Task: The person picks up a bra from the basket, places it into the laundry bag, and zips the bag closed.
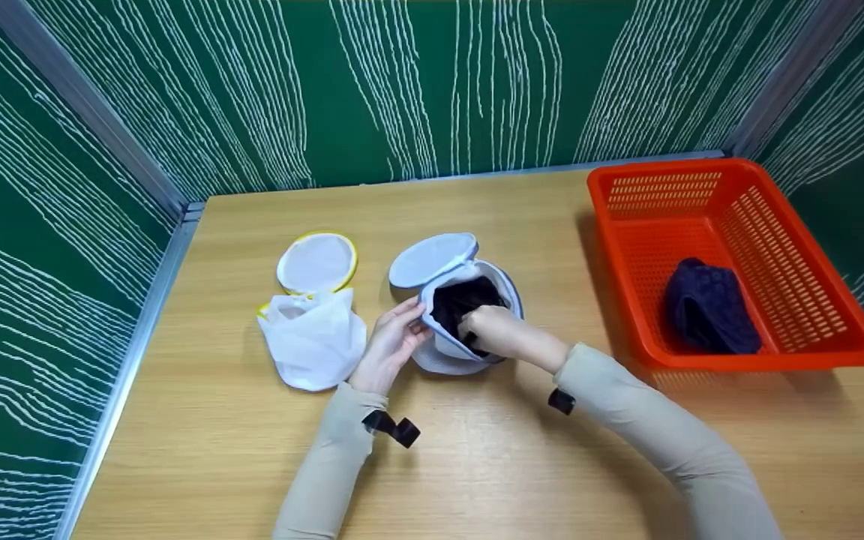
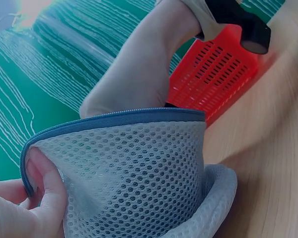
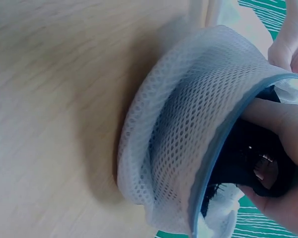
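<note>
A white mesh laundry bag [image 1: 447, 365] with a blue zipper edge stands on the table, its round lid flipped back to the left. My left hand [image 1: 389, 341] pinches the left side of its rim; in the left wrist view the thumb and fingers [image 2: 50, 181] grip the zipper edge. Inside the bag lies a black cloth item [image 1: 453, 298]. My right hand [image 1: 496, 330] reaches in through the opening. The right wrist view shows its thumb and fingers curled round the black cloth [image 3: 238, 148]. The exact kind of cloth item is unclear.
An orange perforated basket [image 1: 762, 360] stands at the right with a crumpled dark navy cloth item [image 1: 711, 307] inside. Left of the mesh bag lies a white bag [image 1: 313, 345] with a yellow-rimmed round lid [image 1: 318, 262]. Green panels [image 1: 432, 90] border the table.
</note>
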A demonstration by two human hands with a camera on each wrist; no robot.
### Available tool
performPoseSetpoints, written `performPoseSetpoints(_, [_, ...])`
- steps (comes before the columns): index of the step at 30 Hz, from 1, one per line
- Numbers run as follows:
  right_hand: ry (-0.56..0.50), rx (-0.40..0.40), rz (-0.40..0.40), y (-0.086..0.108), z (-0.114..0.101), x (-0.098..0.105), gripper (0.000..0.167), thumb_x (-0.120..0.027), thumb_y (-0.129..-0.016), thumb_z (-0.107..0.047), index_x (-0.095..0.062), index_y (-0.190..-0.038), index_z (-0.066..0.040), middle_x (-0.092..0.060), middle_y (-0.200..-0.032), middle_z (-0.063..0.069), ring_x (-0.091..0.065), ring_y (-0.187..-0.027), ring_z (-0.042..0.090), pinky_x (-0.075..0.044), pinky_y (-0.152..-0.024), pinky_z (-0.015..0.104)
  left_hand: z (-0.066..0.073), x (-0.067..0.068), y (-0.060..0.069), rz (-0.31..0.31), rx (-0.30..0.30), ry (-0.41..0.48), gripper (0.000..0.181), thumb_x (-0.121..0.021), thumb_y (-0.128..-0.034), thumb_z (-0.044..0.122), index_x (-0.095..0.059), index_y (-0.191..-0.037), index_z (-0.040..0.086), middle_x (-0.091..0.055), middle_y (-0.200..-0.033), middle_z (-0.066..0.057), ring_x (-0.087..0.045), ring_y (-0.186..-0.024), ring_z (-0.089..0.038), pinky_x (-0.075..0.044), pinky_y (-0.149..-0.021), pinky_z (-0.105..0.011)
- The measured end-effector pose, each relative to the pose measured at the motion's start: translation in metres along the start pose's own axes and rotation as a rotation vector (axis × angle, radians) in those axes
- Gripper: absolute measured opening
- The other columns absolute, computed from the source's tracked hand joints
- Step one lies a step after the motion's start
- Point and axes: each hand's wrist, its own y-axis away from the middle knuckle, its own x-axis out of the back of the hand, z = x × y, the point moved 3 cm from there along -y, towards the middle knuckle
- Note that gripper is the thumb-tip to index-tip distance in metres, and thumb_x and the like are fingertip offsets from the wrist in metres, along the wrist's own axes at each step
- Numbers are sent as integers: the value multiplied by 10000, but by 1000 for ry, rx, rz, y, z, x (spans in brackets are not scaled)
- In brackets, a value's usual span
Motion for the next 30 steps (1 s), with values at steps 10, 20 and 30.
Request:
performPoseSetpoints(10, [-125,-37,8,7,2,7,137,-637,-646,20,-677,-753,-55,-650,-761,40,-615,-737,182,-493,-655,287,3,3,0,6,-19,-68,257,-415,-887,-45,-605,-784,95,-578,-694,-22,-539,-616,-126,-433,-563,-239])
performPoseSetpoints(20, [-434,-66,-39,26,8,28,272,-710,-717,-126,-655,-952,-1,-647,-924,100,-586,-888,219,-463,-796,345,5,7,-2,34,-24,-98,189,-442,-881,-37,-606,-851,51,-591,-718,-35,-549,-649,-141,-441,-580,-246])
performPoseSetpoints(30, [-689,-354,321,42,34,40,197,-597,-814,-15,-619,-974,99,-638,-913,208,-602,-781,198,-477,-665,185,7,9,-4,69,-8,-105,153,-444,-879,-43,-519,-1012,-37,-591,-705,-31,-559,-628,-125,-452,-534,-228])
